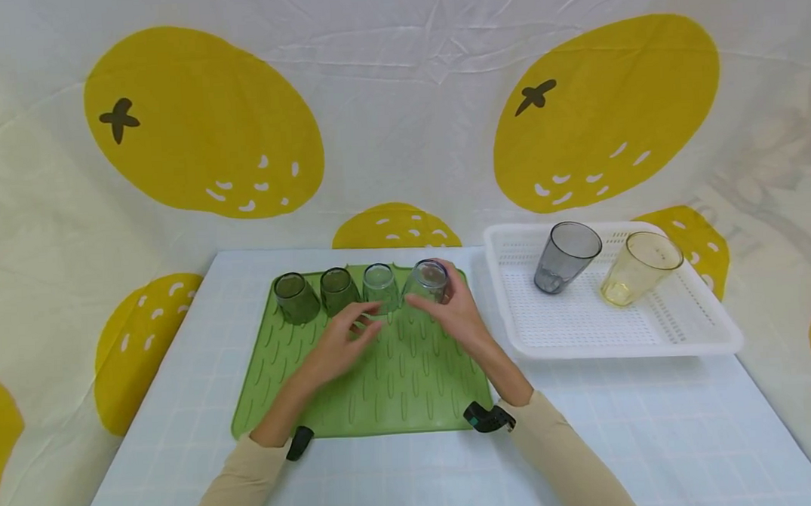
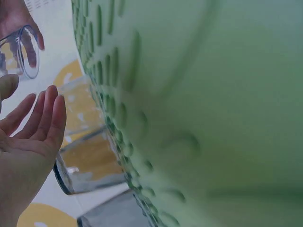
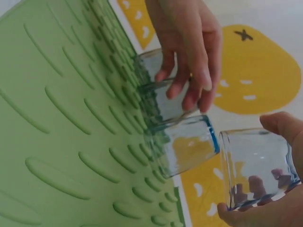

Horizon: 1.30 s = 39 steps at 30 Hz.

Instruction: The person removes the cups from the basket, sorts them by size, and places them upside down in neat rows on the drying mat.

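Observation:
My right hand (image 1: pixel 459 311) grips a clear drinking glass (image 1: pixel 425 278) at the right end of a row on the green ribbed mat (image 1: pixel 357 391). In the right wrist view the held glass (image 3: pixel 258 165) is mouth down, its rim apart from the mat. Beside it a second clear glass (image 1: pixel 380 284) stands upside down. My left hand (image 1: pixel 342 346) hovers in front of that glass, fingers loosely bent and nothing in them. Two dark grey glasses (image 1: pixel 296 298) stand upside down farther left along the mat's back edge.
A white perforated basket (image 1: pixel 518 331) sits on the right of the table (image 1: pixel 402 479). Inside it are a grey glass (image 1: pixel 567 255) and a yellow glass (image 1: pixel 640 267), both mouth up and leaning. A fruit-print curtain (image 1: pixel 407 132) hangs behind the table.

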Tool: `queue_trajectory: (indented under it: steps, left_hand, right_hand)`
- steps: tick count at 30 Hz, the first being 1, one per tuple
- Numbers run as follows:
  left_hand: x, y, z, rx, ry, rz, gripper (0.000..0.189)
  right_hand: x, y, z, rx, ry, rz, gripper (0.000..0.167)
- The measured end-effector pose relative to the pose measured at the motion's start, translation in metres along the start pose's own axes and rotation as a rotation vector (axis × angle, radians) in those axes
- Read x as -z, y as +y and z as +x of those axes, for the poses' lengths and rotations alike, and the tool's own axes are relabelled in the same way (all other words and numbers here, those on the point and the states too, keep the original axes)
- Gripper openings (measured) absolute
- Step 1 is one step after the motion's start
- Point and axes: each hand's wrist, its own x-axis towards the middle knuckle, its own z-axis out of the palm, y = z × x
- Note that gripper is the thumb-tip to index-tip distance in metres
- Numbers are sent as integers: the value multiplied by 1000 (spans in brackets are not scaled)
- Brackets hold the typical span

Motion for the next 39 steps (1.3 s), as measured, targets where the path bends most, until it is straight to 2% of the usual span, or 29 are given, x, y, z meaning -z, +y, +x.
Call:
queue_trajectory:
  steps: [8,15,21,28,39]
  left_hand:
    - [20,-13,-15,60,52,63,30]
    - [37,-25,-27,63,105,123,24]
    - [48,-33,-38,77,134,166,22]
    - [63,-44,-51,123,132,207,22]
    - [85,-53,-65,181,157,343,21]
  right_hand:
    - [-2,7,11,50,45,-50,73]
    - [-2,15,21,52,95,-122,70]
    - [-1,28,30,59,117,-148,74]
    - [-2,35,36,29,117,-158,72]
    - [-2,42,38,-56,123,-252,76]
